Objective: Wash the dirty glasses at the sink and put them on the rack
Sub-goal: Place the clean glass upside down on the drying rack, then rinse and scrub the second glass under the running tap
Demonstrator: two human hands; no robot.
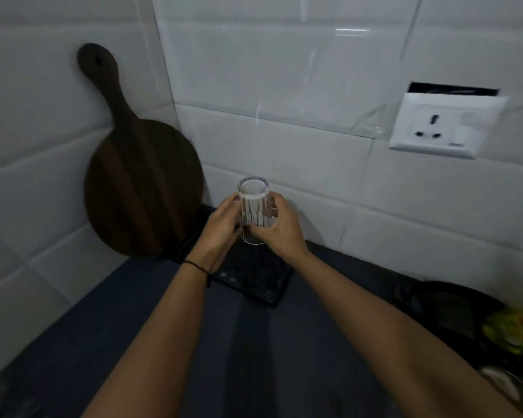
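- While both hands close around it, the clear ribbed drinking glass (253, 211) stands inverted, thick base up, its rim low over the black grid-patterned plastic drying rack (255, 277); whether the rim already touches the rack cannot be told.
- The left hand (221, 226) wraps the glass from its own side, fingers pressed to the fluted wall; the right hand (280, 229) cups the opposite side, thumb and fingers pinching it.
- Judged from this, the step in hand is the racking of a washed glass.
- The next move likely calls for a level lowering until the rim seats flat, then both grips loosening together.
- Wet smooth glass may slip, though the ribs give purchase.
- Beyond the grip, to the left, a dark round wooden paddle board (139, 176) leans on glossy white wall tiles (284, 70).
- Below the grip lies a dark matte countertop (103, 342).
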